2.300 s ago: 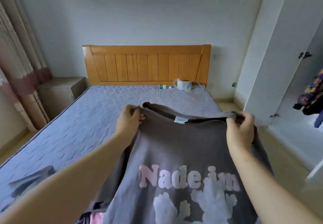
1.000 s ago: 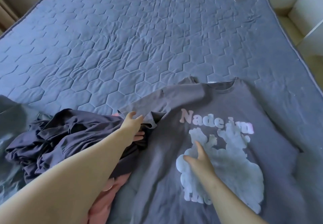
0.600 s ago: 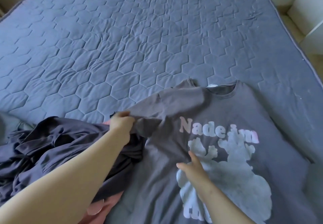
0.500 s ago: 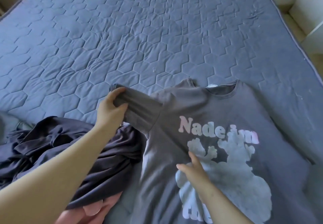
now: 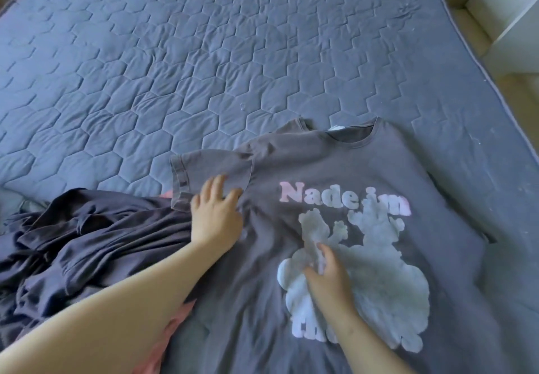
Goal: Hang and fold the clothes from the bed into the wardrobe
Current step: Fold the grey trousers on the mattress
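nearest, the right hand (image 5: 328,274) rests open, fingers straight, on the pale print of the grey t-shirt (image 5: 320,169), which lies spread face up on the bed (image 5: 204,52) with a pink garment (image 5: 172,330) peeking from under its left edge. slightly farther, the left hand (image 5: 215,216) presses flat-fingered on the shirt's sleeve, which is just beside a crumpled dark garment (image 5: 87,242). beyond the collar stretches the blue quilted cover.

Single head-worn wide-angle view, looking forward and steeply down, close over the bed (image 5: 204,52), near end
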`<state>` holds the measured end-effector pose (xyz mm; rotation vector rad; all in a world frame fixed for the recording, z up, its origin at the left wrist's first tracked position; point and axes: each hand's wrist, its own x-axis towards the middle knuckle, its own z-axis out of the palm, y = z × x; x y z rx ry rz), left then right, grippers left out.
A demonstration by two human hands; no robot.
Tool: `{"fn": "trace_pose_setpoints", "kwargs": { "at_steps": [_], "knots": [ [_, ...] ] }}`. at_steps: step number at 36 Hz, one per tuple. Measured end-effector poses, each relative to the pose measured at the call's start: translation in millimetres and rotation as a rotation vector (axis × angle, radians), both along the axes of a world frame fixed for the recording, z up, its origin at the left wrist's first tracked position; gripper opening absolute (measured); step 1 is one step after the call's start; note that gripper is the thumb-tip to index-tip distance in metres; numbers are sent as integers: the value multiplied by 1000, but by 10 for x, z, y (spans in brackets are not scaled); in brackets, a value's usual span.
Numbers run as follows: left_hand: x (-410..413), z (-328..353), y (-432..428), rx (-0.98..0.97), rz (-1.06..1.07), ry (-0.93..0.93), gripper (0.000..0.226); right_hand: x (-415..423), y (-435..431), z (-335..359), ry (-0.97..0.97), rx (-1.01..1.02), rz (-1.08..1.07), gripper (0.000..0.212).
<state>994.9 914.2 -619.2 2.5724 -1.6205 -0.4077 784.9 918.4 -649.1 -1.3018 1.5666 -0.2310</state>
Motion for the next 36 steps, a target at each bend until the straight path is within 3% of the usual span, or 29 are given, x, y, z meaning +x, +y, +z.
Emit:
{"fn": "trace_pose_setpoints", "kwargs": {
  "at_steps": [6,9,14,21,24,29,31,34,36],
  "knots": [
    [-697,-93,-68,133,-329,170,53,-575,-181,39,181,-127,-244,38],
    [-1071,-134,-191,223,-395,253,55,-944,-340,57,333,-214,-369,35],
    [-1575,-269,-370,348,-419,321,66,-1541,-588,57,387,-277,-550,40],
    [-2037,-571,-575,566,-342,230,66,-2254,-1065,-96,119,-143,-737,47],
    [-2050,-711,-621,609,-319,228,69,-2397,-1278,-232,110,-104,-770,50],
    [-2080,-837,-740,682,-331,169,67,-2499,-1583,-445,-183,83,-790,17],
    [-2088,-830,-766,712,-318,169,65,-2552,-1662,-656,-201,152,-764,30],
    [-2112,-882,-769,731,-270,203,83,-2617,-1802,-993,-174,237,-675,52],
    [-2116,-892,-726,743,-254,213,88,-2482,-1788,-737,-195,242,-654,42]
  ]
}}
